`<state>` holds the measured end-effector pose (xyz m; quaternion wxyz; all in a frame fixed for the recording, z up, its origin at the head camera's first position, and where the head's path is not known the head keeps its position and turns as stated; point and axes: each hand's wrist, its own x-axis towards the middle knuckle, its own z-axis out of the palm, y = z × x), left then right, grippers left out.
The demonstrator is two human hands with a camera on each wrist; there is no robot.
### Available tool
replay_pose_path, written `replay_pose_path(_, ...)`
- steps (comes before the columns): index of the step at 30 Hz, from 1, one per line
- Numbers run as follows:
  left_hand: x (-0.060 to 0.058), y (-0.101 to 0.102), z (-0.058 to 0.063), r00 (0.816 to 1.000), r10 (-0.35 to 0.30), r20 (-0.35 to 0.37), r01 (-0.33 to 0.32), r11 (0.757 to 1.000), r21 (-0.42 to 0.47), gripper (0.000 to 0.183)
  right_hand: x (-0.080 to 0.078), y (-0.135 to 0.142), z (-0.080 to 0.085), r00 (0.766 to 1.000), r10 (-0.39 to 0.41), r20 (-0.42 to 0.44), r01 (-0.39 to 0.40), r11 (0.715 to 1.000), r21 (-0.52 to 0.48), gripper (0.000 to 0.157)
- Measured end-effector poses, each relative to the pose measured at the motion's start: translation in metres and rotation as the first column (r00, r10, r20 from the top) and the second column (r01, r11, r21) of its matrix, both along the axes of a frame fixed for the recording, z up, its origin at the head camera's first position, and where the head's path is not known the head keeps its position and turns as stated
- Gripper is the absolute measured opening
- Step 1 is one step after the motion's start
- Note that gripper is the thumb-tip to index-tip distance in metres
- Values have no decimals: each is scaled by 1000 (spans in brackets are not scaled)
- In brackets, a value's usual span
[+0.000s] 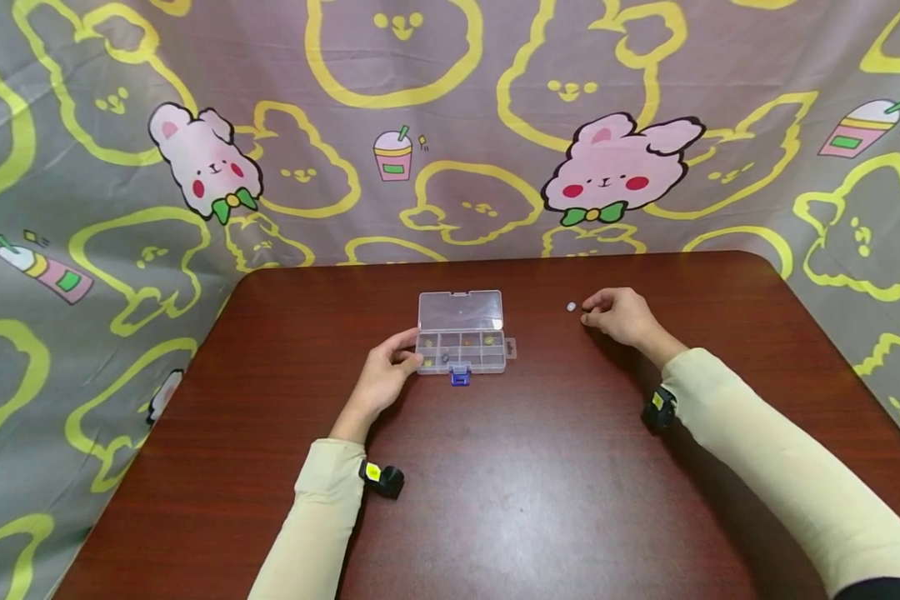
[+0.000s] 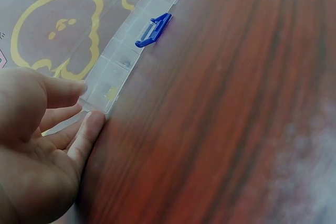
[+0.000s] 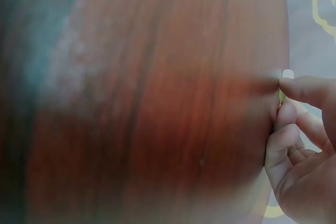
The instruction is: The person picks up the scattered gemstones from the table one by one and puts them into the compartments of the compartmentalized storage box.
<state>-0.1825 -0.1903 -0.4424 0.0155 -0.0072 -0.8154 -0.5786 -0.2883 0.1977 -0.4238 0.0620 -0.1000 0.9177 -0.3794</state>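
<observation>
A clear plastic compartment box (image 1: 461, 350) lies on the table with its lid (image 1: 460, 311) raised at the back and a blue latch (image 1: 460, 377) at the front. My left hand (image 1: 387, 371) grips the box's left end, thumb on its front corner and fingers behind. Small yellow and dark pieces sit in several compartments; a yellow one (image 2: 112, 93) shows through the wall in the left wrist view. To the right, my right hand (image 1: 621, 317) hovers low over the table, thumb and index finger apart beside a small white piece (image 1: 571, 307), also visible past the thumb tip in the right wrist view.
The brown wooden table (image 1: 555, 467) ends at the back against a patterned curtain (image 1: 450, 208), which also hangs along both sides. A clear hanging tab (image 1: 511, 348) sticks out from the box's right end.
</observation>
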Motion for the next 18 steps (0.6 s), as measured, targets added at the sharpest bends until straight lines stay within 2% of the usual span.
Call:
replay_pose_path(9, 1, 1, 1, 1000, 5, 3, -5, 1000, 5, 48, 2, -1, -1, 999, -12, -31, 13, 1000, 15, 20)
replay_pose_path(18, 1, 1, 1, 1000, 6, 21, -6, 1000, 13, 47, 1, 0, -4, 1000, -20, -20, 21, 1000, 16, 19)
